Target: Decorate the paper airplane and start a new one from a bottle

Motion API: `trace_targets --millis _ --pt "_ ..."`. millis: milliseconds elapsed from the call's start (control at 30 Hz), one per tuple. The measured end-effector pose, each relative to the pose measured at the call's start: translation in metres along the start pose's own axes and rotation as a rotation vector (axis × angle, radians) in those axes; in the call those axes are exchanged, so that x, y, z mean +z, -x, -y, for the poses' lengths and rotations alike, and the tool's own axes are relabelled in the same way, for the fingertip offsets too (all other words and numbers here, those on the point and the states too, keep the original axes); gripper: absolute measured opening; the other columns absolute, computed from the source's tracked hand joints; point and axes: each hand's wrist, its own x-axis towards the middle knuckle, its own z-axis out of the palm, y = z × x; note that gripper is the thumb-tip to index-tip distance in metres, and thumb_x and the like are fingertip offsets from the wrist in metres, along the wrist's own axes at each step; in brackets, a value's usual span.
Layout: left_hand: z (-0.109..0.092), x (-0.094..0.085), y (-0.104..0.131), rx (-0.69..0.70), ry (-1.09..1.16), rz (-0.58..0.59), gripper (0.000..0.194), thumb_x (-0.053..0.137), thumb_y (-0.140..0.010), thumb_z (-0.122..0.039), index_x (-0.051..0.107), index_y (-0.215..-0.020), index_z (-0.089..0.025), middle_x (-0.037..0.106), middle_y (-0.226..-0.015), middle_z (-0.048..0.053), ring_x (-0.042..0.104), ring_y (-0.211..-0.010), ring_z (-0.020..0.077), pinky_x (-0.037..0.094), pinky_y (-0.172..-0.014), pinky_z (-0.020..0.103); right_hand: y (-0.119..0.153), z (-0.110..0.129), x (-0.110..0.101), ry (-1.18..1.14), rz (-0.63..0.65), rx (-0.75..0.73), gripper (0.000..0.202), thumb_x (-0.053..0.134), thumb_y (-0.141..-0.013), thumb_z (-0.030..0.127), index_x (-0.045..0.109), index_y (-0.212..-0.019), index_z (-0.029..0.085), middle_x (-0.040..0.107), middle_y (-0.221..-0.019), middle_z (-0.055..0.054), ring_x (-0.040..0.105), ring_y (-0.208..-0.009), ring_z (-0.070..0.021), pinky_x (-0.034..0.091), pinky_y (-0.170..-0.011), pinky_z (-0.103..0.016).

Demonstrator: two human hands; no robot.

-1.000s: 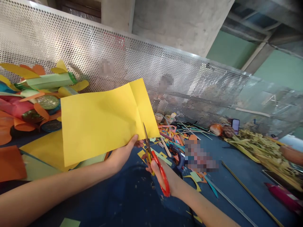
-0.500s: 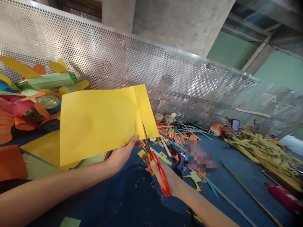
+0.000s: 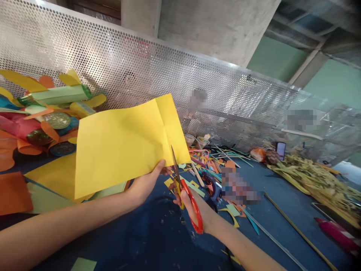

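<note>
Left hand point(image 3: 146, 185) pinches paper point(image 3: 121, 145), right hand point(image 3: 205, 212) grips scissors point(image 3: 184, 184).

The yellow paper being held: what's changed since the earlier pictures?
The yellow paper has its left edge slightly farther right, and its top right corner, lower in the previous picture, is back up. Nothing was taken hold of or let go: the left hand still grips the paper's bottom edge, and the right hand holds the scissors much as before.
</note>
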Motion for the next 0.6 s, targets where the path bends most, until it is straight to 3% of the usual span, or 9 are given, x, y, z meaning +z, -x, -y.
trace_targets --millis 367,600 --pt "0.0 -0.001 0.001 0.036 -0.02 0.025 0.036 0.048 -0.083 -0.047 0.065 -0.077 -0.016 0.069 -0.081 0.007 0.064 -0.08 0.0206 0.046 -0.085 0.032 -0.003 -0.002 -0.001 -0.007 0.055 0.031 0.039 0.023 -0.092 0.054 0.042 -0.081 0.021 0.047 -0.078 -0.003 0.048 -0.073 -0.0177 0.044 -0.072 -0.033" --pt "0.0 -0.001 0.002 0.008 -0.006 0.039 0.034 0.05 -0.082 -0.047 0.065 -0.076 -0.018 0.07 -0.081 0.006 0.064 -0.081 0.021 0.046 -0.086 0.032 -0.003 -0.015 0.007 -0.153 0.068 0.097 0.043 0.026 -0.089 0.059 0.041 -0.082 0.02 0.044 -0.074 -0.001 0.05 -0.064 -0.0147 0.05 -0.065 -0.031"
